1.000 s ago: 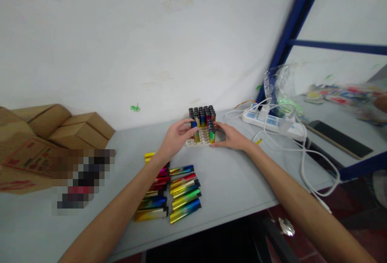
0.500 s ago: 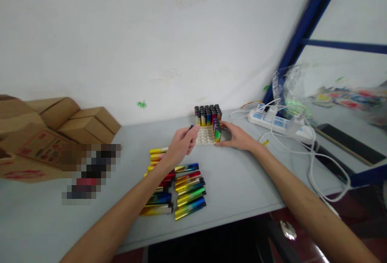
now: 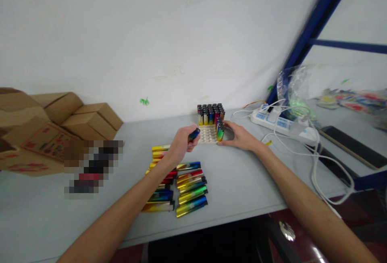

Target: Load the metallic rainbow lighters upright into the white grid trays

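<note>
Since a second ago the left hand [image 3: 181, 144] has come off the tray [image 3: 208, 134] and pulled back toward the body, now carrying a dark blue lighter [image 3: 194, 134]; the right hand has barely moved

Head view:
- Left hand is closed round the blue lighter, pinched between thumb and fingers, lighter lying slanted, its far end pointing at the tray's near edge and just short of it
- Right hand [image 3: 240, 136] rests at the tray's right side, fingers curled against it beside a green-tipped lighter [image 3: 220, 133] standing in the near right slot. Cannot tell if it grips the tray or only steadies it
- Tray sits on the grey table [image 3: 242, 178] near the wall; the back rows hold upright lighters [image 3: 211, 114], the front rows look empty
- Loose lighters [image 3: 181, 186] lie flat in two columns near the table's front edge, under the left forearm
- Cardboard boxes [image 3: 75, 115] at left, power strip [image 3: 281, 124] with white cables at right, well apart from the tray

My read on doing it well: turn the lighter upright before it reaches a slot, lower it straight, keep the right hand bracing so the light tray doesn't slide, fill next to standing rows without knocking them
</note>
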`<move>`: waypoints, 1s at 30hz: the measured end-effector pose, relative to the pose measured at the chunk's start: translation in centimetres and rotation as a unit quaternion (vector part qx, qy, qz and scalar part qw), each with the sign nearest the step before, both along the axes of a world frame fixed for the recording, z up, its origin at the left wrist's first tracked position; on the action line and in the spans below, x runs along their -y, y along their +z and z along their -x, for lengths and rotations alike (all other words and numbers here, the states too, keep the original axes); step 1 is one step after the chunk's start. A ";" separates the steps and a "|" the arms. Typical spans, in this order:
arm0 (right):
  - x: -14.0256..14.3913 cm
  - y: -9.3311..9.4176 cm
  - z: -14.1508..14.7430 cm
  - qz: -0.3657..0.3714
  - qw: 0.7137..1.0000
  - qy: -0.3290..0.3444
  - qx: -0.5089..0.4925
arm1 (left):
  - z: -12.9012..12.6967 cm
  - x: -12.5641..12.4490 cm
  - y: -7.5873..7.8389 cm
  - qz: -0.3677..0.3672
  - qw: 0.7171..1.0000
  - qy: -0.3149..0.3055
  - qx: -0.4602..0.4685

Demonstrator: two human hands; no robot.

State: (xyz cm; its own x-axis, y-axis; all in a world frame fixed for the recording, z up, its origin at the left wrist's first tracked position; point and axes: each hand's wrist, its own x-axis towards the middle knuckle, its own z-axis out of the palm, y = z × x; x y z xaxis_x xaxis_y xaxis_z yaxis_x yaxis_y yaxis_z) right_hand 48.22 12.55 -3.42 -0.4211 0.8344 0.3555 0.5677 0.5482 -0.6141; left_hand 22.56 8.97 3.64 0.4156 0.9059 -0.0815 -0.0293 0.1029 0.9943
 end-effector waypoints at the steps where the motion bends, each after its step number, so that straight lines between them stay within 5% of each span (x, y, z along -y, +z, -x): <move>1: 0.0 0.0 0.0 -0.001 1.000 -0.001 0.002 | 0.0 -0.1 0.0 0.002 1.000 0.000 -0.003; 30: 0.0 -0.1 0.1 -0.013 1.000 0.004 -0.014 | -0.3 -0.3 -0.6 0.035 0.998 0.031 -0.029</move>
